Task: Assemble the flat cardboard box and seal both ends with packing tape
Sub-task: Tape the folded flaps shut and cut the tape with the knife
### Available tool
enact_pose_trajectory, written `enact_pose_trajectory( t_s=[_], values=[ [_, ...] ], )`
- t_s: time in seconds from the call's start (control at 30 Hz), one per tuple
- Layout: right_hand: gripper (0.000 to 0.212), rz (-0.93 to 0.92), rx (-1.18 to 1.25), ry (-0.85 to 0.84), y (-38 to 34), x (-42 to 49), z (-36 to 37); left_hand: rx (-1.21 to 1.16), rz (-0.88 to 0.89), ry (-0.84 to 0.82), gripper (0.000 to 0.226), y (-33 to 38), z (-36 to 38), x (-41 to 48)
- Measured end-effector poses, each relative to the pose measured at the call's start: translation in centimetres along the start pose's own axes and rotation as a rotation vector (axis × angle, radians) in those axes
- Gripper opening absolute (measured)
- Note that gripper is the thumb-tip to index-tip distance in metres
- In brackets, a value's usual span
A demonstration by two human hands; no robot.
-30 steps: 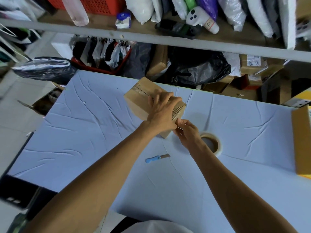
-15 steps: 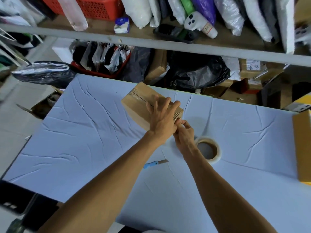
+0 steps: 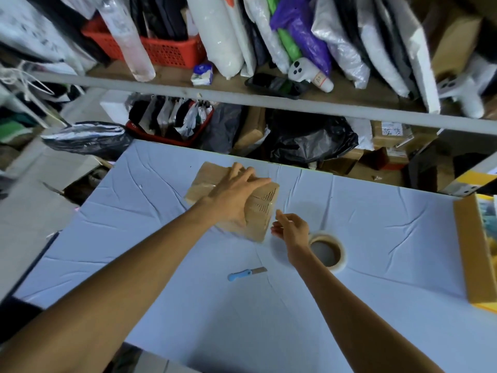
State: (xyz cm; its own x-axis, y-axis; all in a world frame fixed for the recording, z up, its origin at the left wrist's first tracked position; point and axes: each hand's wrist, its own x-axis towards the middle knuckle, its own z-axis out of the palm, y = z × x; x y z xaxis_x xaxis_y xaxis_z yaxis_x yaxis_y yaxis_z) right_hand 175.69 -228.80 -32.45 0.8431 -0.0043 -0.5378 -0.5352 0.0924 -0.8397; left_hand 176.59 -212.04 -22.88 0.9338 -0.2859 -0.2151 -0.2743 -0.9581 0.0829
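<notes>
Head view: box (image 3: 262,211) lies on the blue surface (image 3: 161,224), toward its far edge, glossy tape on its top.
Left grip (image 3: 236,195): flat on the box top, fingers straight, thumb down the near side.
Right grip (image 3: 291,227): loose, holding nothing, just beside the box's right end, not touching.
Tape roll (image 3: 342,255): flat on the surface, beside the right wrist.
Knife (image 3: 246,274): blue-handled, nearer, apart from the box.

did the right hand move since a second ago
Yes, slightly: the right hand has come off the box end, back toward the tape roll.
</notes>
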Motion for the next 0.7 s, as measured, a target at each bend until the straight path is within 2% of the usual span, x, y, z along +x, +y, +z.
enact_pose_trajectory(
  t_s=[0.07,0.13,0.3,0.4,0.57,0.7],
  values=[
    [0.025,-0.082,-0.036,-0.006,-0.9,-0.5,0.2,-0.11,-0.118,-0.012,0.115,0.3,0.4,-0.4],
    [0.023,-0.124,-0.021,-0.082,-1.8,-1.4,0.5,-0.189,-0.163,-0.014,0.113,0.4,0.8,-1.1],
    [0.032,-0.193,-0.175,-0.207,-2.0,-2.6,1.2,-0.067,-0.157,-0.058,0.113,0.3,0.7,-2.4],
    [0.02,-0.205,-0.209,-0.195,-1.8,-2.8,1.4,-0.008,-0.142,-0.111,0.114,0.2,0.6,-2.5],
    [0.017,-0.265,-0.269,-0.163,-1.6,-3.4,1.7,0.015,-0.054,-0.162,0.115,-0.7,1.0,-1.4],
    [0.029,-0.232,-0.269,-0.098,-1.5,-2.8,0.5,-0.014,-0.024,-0.178,0.124,-1.0,1.9,-0.9]
  ],
)
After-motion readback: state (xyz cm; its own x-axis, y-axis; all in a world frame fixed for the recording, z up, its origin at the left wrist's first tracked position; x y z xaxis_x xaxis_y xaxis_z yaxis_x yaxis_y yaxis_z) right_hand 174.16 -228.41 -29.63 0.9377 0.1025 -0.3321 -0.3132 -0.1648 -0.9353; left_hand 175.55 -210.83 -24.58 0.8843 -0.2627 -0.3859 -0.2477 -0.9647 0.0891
